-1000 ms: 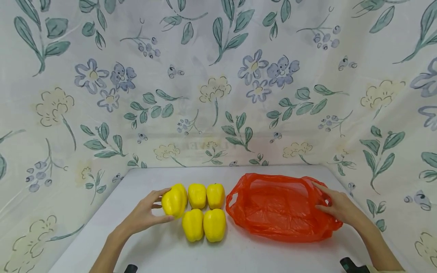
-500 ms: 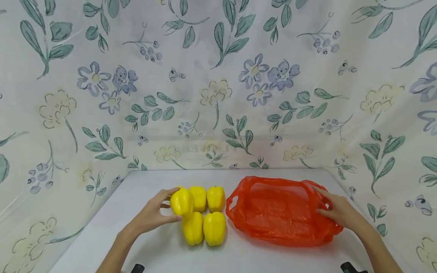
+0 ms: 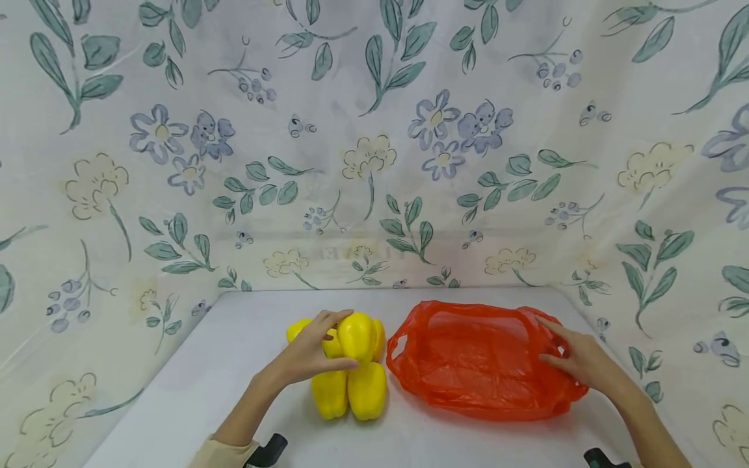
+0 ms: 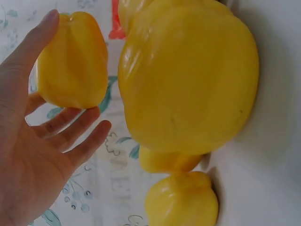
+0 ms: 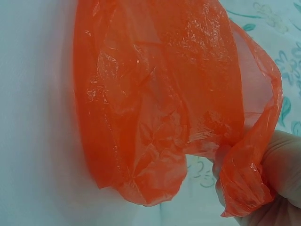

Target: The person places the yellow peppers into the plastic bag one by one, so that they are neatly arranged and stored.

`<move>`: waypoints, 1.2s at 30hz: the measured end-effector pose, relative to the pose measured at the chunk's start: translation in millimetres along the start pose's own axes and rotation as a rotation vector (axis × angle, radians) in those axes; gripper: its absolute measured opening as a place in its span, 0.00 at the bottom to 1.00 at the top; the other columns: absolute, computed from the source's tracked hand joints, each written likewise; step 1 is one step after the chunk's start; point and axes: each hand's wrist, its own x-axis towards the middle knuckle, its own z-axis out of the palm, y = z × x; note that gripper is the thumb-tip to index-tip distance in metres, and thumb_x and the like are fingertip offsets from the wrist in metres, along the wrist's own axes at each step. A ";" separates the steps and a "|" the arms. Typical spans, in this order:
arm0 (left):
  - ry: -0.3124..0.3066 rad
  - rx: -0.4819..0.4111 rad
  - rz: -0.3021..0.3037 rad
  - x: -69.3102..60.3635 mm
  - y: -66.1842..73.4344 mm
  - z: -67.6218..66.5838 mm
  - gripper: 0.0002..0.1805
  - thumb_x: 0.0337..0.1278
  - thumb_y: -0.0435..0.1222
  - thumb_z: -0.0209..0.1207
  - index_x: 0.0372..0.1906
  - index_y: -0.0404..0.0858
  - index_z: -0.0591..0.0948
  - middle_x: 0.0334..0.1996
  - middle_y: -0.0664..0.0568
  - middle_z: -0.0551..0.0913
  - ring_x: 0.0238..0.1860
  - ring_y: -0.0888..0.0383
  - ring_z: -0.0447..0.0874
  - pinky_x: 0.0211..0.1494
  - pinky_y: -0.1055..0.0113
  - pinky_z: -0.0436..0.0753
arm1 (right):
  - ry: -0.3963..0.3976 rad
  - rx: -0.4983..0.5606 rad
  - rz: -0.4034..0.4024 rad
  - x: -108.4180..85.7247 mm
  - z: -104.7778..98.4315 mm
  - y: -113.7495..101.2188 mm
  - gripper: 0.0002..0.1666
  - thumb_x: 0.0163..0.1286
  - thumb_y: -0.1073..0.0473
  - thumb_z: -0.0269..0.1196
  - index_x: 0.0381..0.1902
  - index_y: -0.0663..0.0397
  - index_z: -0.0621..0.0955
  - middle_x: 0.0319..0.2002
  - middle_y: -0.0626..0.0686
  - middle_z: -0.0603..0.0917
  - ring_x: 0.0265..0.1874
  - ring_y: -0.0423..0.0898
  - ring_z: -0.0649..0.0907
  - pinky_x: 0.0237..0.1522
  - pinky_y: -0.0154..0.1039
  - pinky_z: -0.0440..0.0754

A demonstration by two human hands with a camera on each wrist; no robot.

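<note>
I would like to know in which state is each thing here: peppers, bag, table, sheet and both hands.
Held pepper: raised, looks uncut
Two front peppers: resting on the table, look uncut
Three back peppers: partly hidden
Red bag: spread out, wrinkled
Table: white, bearing peppers and bag
Flowered sheet: hanging, slightly creased
Left hand: gripping one pepper
Right hand: holding the bag

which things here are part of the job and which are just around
Part of the job, it seems:
yellow pepper in the left hand
red plastic bag, gripped by the right hand
other yellow peppers, probably

Just around:
white table
floral sheet behind it
</note>
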 end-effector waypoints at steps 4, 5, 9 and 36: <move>-0.016 -0.004 0.018 10.3 7.8 6.3 0.48 0.42 0.61 0.70 0.71 0.54 0.66 0.58 0.60 0.73 0.56 0.61 0.74 0.57 0.57 0.83 | -0.002 -0.007 -0.019 1.6 -2.0 -1.7 0.45 0.59 0.59 0.71 0.72 0.61 0.64 0.40 0.59 0.82 0.30 0.44 0.78 0.26 0.31 0.83; -0.022 -0.002 0.022 12.7 9.6 7.8 0.48 0.43 0.61 0.70 0.71 0.53 0.66 0.58 0.59 0.73 0.56 0.61 0.74 0.57 0.56 0.83 | -0.002 -0.008 -0.021 2.0 -2.5 -2.0 0.46 0.59 0.59 0.71 0.72 0.61 0.64 0.39 0.58 0.82 0.29 0.44 0.77 0.25 0.30 0.83; -0.061 -0.016 0.013 22.3 17.2 14.2 0.49 0.42 0.62 0.70 0.72 0.56 0.65 0.59 0.59 0.72 0.56 0.59 0.73 0.56 0.52 0.83 | 0.005 -0.029 -0.026 3.0 -3.0 -1.7 0.45 0.59 0.59 0.71 0.72 0.59 0.65 0.38 0.56 0.81 0.30 0.45 0.76 0.25 0.30 0.82; -0.265 -0.091 0.089 92.8 82.1 65.5 0.47 0.43 0.63 0.69 0.71 0.64 0.62 0.64 0.60 0.69 0.58 0.61 0.70 0.56 0.64 0.81 | -0.080 0.053 0.068 -2.0 0.5 -1.3 0.53 0.56 0.54 0.73 0.75 0.56 0.60 0.41 0.57 0.79 0.32 0.46 0.77 0.26 0.33 0.84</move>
